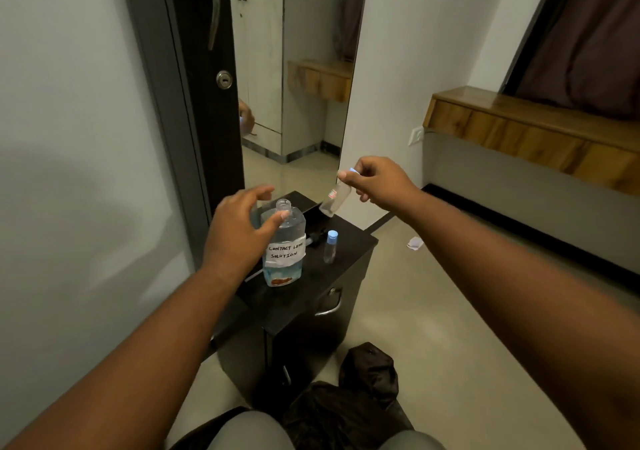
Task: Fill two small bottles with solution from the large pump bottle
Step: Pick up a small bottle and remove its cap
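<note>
A large clear bottle (284, 245) labelled "Contact lens solution" stands on a small black cabinet (343, 245). Its neck is uncapped and blue liquid fills its lower part. My left hand (239, 231) hovers at the bottle's left shoulder with fingers spread, the thumb tip touching or nearly touching it. My right hand (374, 182) pinches a small clear bottle (334, 200) by its blue cap, hanging tilted above the cabinet's back edge. A second small bottle with a blue cap (330, 247) stands upright to the right of the large bottle. A dark pump part (313, 240) lies behind them.
A mirror (294, 78) leans behind the cabinet. A dark door with a handle (207, 68) stands at the left. The cabinet front carries a metal handle (330, 305). Dark cloth (363, 390) lies on the floor by my knees. A scrap of paper (415, 242) lies on the floor to the right.
</note>
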